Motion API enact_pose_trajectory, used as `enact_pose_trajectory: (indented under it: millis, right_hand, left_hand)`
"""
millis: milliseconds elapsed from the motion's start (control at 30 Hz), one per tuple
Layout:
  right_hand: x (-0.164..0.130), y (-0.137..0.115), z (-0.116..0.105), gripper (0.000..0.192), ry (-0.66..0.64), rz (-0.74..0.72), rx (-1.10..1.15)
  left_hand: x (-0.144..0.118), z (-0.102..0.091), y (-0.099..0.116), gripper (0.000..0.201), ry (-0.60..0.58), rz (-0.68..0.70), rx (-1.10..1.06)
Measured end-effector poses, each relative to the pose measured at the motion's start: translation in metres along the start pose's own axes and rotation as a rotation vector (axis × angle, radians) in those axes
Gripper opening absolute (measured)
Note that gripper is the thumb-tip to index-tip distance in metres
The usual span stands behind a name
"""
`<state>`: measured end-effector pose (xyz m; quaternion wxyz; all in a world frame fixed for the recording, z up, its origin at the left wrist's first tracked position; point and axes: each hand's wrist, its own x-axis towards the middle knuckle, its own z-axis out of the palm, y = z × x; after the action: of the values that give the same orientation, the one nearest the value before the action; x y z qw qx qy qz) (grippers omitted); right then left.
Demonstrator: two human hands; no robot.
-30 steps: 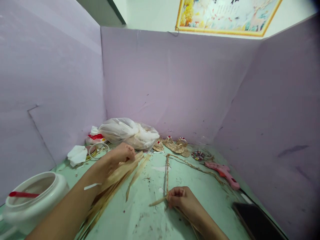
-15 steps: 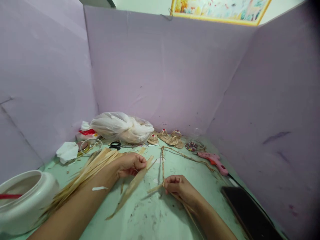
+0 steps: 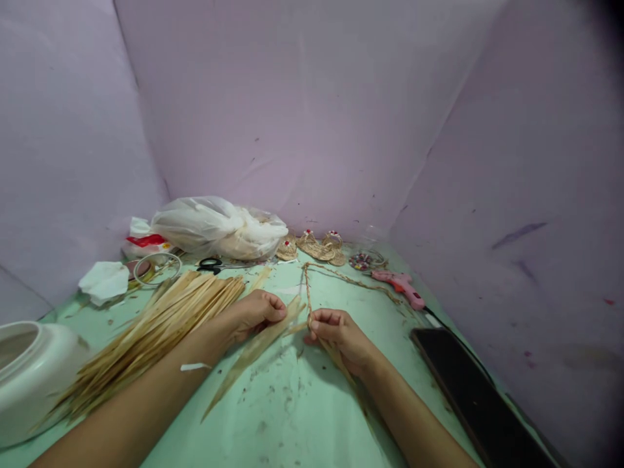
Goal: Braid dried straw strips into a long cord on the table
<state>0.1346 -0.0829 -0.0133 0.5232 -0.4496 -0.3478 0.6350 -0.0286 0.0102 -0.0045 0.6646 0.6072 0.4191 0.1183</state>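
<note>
Craft workstation: stained green tabletop [image 3: 287, 406] boxed in on three sides by lilac panels [image 3: 292, 117]. Evidence: pink glue gun [image 3: 402, 285], black scissors [image 3: 210, 263], bundle of dried plant strips [image 3: 158, 331], braided cord [image 3: 363, 282], small woven pieces [image 3: 312, 248] with red beads [image 3: 309, 232].

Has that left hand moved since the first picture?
Yes. Judged against the white plastic bag, the left hand has moved rightward and closer to the person, now holding a pale strip.

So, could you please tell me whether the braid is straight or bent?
Bent: the braid runs from the right hand, then turns sharply toward the pink glue gun.
</note>
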Motion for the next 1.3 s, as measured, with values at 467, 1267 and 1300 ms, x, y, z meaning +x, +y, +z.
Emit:
enact_pose_trajectory:
  millis: [467, 1267, 1300]
  right_hand:
    - [0.004, 0.012, 0.008, 0.019, 0.050, -0.110, 0.105]
    - [0.003, 0.015, 0.013, 0.019, 0.140, -0.088, 0.130]
    - [0.003, 0.015, 0.012, 0.018, 0.143, -0.091, 0.126]
  left_hand:
    - [-0.010, 0.030, 0.010, 0.014, 0.228, -0.024, 0.111]
    - [-0.013, -0.024, 0.029, 0.007, 0.318, 0.051, 0.006]
    - [-0.020, -0.036, 0.038, 0.007, 0.346, 0.075, -0.036]
